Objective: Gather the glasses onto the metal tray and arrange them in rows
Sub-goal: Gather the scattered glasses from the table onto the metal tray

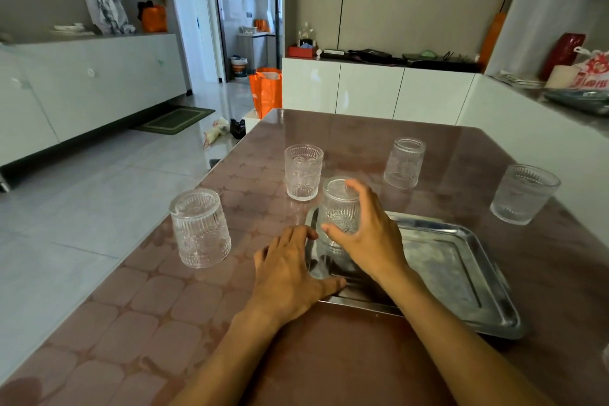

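Observation:
A rectangular metal tray (461,273) lies on the brown table. My right hand (369,234) grips an upside-down ribbed glass (339,204) standing at the tray's far left corner. My left hand (290,270) lies flat with fingers spread on the tray's left rim and holds nothing. Several clear embossed glasses stand on the table off the tray: an upside-down one at the left (200,227), an upright one behind the tray (303,171), an upside-down one farther back (404,162) and an upright one at the right (524,194).
The table (164,323) has a patterned cover, and its left edge drops to a tiled floor. White cabinets run along the back and right walls. An orange bag (266,89) stands on the floor beyond the table's far corner.

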`<action>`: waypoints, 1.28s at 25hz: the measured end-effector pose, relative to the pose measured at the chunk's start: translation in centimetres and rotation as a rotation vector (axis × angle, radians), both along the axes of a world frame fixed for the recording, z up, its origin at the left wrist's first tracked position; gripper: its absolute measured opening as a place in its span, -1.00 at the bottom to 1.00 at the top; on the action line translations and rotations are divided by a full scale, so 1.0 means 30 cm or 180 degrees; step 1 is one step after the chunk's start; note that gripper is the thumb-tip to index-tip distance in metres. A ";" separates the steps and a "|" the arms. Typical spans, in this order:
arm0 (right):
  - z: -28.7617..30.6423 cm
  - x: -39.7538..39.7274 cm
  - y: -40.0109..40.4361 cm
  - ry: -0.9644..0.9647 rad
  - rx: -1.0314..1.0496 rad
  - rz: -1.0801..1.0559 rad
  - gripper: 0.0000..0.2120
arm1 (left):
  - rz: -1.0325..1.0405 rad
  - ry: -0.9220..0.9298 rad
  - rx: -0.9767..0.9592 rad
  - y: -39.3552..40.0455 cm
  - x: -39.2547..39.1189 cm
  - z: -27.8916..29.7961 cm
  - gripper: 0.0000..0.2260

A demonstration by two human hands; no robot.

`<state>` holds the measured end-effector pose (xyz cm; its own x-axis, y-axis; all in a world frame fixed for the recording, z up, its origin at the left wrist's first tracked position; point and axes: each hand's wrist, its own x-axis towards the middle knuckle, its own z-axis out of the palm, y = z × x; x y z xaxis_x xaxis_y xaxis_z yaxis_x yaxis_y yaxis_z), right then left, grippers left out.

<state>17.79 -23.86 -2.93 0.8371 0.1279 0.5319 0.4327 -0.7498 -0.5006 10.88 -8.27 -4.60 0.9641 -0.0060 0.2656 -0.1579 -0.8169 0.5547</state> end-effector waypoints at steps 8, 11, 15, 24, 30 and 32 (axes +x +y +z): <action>0.043 -0.129 -0.078 0.0480 0.0672 -0.0157 -0.04 | 0.1120 -0.1909 -0.0348 0.178 -0.115 0.178 -0.52; 0.083 -0.228 -0.088 0.0113 0.0744 0.0124 -0.26 | 0.1859 -0.1142 -0.0858 0.332 -0.106 0.217 -0.21; 0.127 -0.333 -0.038 0.0461 0.0577 0.0638 -0.45 | 0.1339 -0.0374 -0.2054 0.364 -0.102 0.190 -0.37; 0.150 -0.390 0.003 0.0401 0.1295 0.0647 -0.21 | -0.0806 -0.0767 -0.1960 -0.047 -0.212 0.299 -0.48; 0.136 -0.212 -0.220 0.0762 0.1797 -0.0289 -0.29 | 0.0635 0.0207 -0.0736 -0.011 -0.075 0.126 -0.52; 0.112 -0.144 -0.257 0.0972 0.1590 -0.0382 -0.28 | 0.0904 0.0408 -0.0133 -0.018 -0.055 0.073 -0.54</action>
<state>13.47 -31.58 0.45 0.9547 -0.1807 0.2363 0.1406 -0.4262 -0.8937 9.23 -8.81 -2.42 0.9512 0.2767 0.1363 0.1467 -0.7945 0.5893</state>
